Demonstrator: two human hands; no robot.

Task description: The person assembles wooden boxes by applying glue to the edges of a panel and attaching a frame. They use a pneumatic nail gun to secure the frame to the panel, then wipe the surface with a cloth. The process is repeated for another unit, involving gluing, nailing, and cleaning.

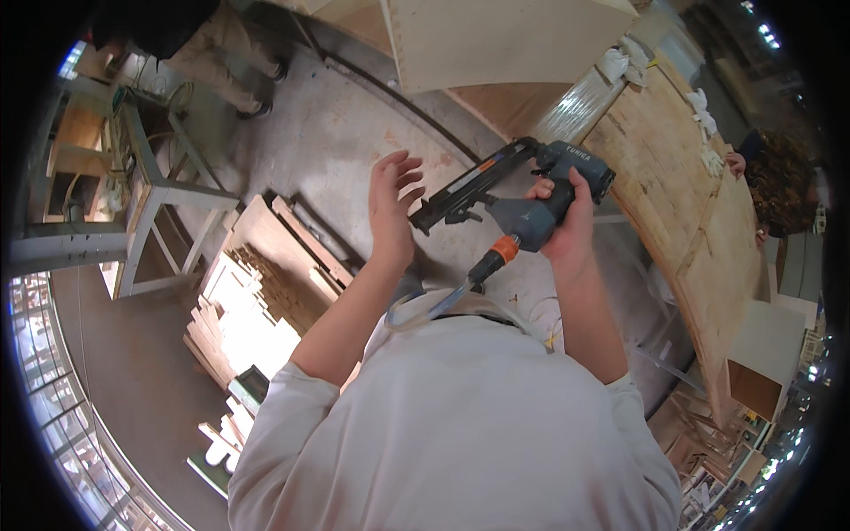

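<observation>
A dark pneumatic nail gun [531, 212] is held in front of my body, its long magazine pointing to the left. My right hand [571, 212] is closed around its grip. An orange collar joins the grip's end to a clear air hose [447, 305], which loops down against my shirt. My left hand [394, 199] is raised just left of the magazine's end. Its fingers are apart and slightly curled, with nothing in them. Whether it touches the magazine's end cannot be made out.
On the right stands a wooden worktable [660, 150] with white gloves [624, 62] on it; another person [779, 181] is at its far side. A pale panel box [505, 44] is ahead. Stacked wood strips [243, 310] and a metal-framed stand [168, 195] are left. Someone else [221, 53] stands far left.
</observation>
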